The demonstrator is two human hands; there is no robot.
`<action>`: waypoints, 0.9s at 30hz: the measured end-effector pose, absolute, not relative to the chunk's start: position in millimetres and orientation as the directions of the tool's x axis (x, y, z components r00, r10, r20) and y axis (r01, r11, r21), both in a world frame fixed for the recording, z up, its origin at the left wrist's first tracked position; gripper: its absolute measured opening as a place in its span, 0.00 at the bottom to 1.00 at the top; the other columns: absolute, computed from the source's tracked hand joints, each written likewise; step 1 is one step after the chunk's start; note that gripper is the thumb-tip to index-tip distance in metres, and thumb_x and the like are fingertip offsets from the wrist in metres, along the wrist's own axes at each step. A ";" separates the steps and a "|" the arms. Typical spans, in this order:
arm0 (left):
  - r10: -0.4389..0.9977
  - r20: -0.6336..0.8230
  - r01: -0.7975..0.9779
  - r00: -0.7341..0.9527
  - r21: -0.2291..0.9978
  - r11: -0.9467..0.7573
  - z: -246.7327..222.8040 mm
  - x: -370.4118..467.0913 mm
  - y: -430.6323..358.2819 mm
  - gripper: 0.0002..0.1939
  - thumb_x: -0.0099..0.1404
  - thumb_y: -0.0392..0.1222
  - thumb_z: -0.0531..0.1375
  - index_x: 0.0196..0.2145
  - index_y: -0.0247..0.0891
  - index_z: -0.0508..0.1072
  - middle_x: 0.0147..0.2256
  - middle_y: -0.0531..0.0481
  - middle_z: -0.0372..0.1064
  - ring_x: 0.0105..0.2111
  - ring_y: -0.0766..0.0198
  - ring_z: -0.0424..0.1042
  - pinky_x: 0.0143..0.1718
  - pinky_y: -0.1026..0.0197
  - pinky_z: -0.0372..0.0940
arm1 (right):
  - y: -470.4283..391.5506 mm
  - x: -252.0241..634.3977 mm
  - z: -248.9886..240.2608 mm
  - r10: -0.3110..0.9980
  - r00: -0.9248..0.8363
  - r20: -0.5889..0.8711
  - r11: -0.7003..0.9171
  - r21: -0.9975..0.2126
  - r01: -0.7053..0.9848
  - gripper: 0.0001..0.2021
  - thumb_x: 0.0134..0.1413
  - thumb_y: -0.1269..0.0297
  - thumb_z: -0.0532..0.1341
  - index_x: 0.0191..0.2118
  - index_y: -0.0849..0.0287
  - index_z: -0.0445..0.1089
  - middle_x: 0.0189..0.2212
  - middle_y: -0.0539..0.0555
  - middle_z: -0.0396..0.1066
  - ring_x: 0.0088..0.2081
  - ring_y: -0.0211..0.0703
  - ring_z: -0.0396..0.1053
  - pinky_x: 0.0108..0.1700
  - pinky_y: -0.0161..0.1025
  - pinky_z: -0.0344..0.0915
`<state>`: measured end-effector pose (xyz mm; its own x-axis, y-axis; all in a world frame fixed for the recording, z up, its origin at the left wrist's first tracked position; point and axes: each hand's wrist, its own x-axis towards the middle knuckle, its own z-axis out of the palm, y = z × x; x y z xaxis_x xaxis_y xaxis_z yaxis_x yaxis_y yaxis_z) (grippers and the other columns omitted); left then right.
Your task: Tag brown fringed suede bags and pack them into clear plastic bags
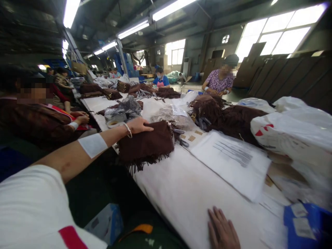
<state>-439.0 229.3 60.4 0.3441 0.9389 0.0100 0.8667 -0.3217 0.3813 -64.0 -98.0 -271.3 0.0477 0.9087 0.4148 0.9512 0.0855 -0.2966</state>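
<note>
My left hand [141,125] reaches across the white tabletop [166,186] and grips the upper edge of a folded brown fringed cloth [149,143]. Its thumb lies on the near face, and the other fingers are partly hidden. Dark fringe hangs along the cloth's lower edge, which reaches over the table's near edge. At the bottom right, my right hand [223,230] rests flat on the white surface, fingers stretched out and holding nothing. A clear plastic bag with printed lines [233,159] lies flat beyond it.
Brown fringed cloths [220,114] are heaped at the back right beside a white plastic bag [290,128]. Crumpled clear plastic [124,110] lies past my left hand. A blue box [306,221] stands at the lower right. Several people sit or work around the table.
</note>
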 end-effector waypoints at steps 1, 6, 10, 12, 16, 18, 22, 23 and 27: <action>0.946 0.019 0.834 0.324 0.467 -0.295 68.9 -428.4 222.5 0.36 0.60 0.58 0.55 0.39 0.10 0.71 0.33 0.43 0.71 0.35 0.61 0.70 0.41 0.67 0.62 | -100.9 -65.3 -263.6 0.918 0.064 0.392 0.086 -0.353 0.932 0.22 0.59 0.56 0.51 0.58 0.53 0.62 0.59 0.55 0.61 0.60 0.53 0.59 0.60 0.60 0.54; 0.930 -0.113 0.036 0.349 0.994 0.107 54.5 -364.4 177.4 0.23 0.68 0.42 0.52 0.49 0.12 0.65 0.42 0.37 0.71 0.38 0.57 0.72 0.40 0.59 0.65 | -111.3 -63.0 -223.4 0.898 0.408 0.165 -0.125 -0.793 0.596 0.23 0.58 0.52 0.52 0.56 0.55 0.65 0.58 0.54 0.62 0.61 0.49 0.57 0.65 0.54 0.49; 0.859 -0.365 -0.170 0.360 0.879 0.445 -47.4 -309.0 106.4 0.20 0.61 0.44 0.62 0.46 0.26 0.69 0.45 0.36 0.70 0.38 0.57 0.74 0.42 0.55 0.70 | -134.4 -41.5 -210.7 0.770 0.636 0.056 -0.175 -0.939 0.295 0.27 0.55 0.48 0.53 0.53 0.61 0.67 0.54 0.60 0.67 0.56 0.54 0.63 0.61 0.53 0.57; 0.773 -0.509 -0.174 0.378 0.781 0.600 -105.3 -288.3 69.4 0.16 0.61 0.42 0.62 0.43 0.29 0.68 0.45 0.35 0.70 0.38 0.58 0.74 0.44 0.55 0.69 | -153.9 -33.7 -208.6 0.711 0.701 0.056 -0.189 -0.945 0.268 0.30 0.59 0.48 0.47 0.59 0.65 0.59 0.55 0.64 0.64 0.54 0.53 0.66 0.57 0.53 0.63; 0.668 -0.627 -0.221 0.401 0.642 0.734 -171.2 -268.0 29.8 0.16 0.58 0.43 0.64 0.41 0.36 0.65 0.49 0.38 0.67 0.40 0.60 0.73 0.49 0.56 0.67 | -188.0 -38.8 -192.3 0.512 0.859 0.028 -0.335 -0.914 0.229 0.31 0.60 0.48 0.45 0.64 0.61 0.49 0.60 0.63 0.58 0.56 0.55 0.63 0.56 0.55 0.64; 0.644 -0.643 -0.236 0.414 0.607 0.759 -178.3 -265.7 29.7 0.21 0.53 0.44 0.68 0.40 0.36 0.64 0.48 0.39 0.68 0.39 0.60 0.73 0.50 0.55 0.66 | -187.3 -53.2 -179.2 0.520 0.849 0.100 -0.410 -0.842 0.350 0.30 0.57 0.48 0.51 0.63 0.57 0.54 0.60 0.60 0.58 0.59 0.59 0.58 0.60 0.61 0.55; 0.608 -0.663 -0.228 0.436 0.572 0.788 -173.1 -264.9 33.5 0.31 0.41 0.48 0.73 0.39 0.35 0.64 0.45 0.40 0.70 0.36 0.59 0.73 0.48 0.52 0.68 | -139.7 -101.0 -166.8 0.858 0.361 0.364 -0.147 -0.500 0.853 0.31 0.57 0.55 0.55 0.65 0.56 0.49 0.62 0.58 0.55 0.63 0.57 0.51 0.63 0.60 0.49; 0.603 -0.657 -0.225 0.453 0.571 0.790 -171.2 -265.0 31.4 0.33 0.40 0.49 0.74 0.39 0.35 0.64 0.44 0.40 0.70 0.36 0.59 0.73 0.47 0.52 0.68 | -123.4 -112.9 -167.7 0.900 0.229 0.370 -0.074 -0.388 0.919 0.31 0.57 0.58 0.56 0.65 0.56 0.48 0.63 0.58 0.53 0.64 0.56 0.49 0.63 0.60 0.48; 0.527 -0.632 -0.137 0.568 0.559 0.818 -164.1 -278.5 19.5 0.34 0.39 0.53 0.74 0.37 0.30 0.68 0.40 0.37 0.72 0.36 0.55 0.74 0.43 0.53 0.69 | -79.5 -133.4 -178.5 0.956 0.043 0.291 -0.018 -0.087 0.996 0.28 0.59 0.71 0.50 0.65 0.56 0.48 0.65 0.58 0.47 0.65 0.54 0.46 0.63 0.59 0.48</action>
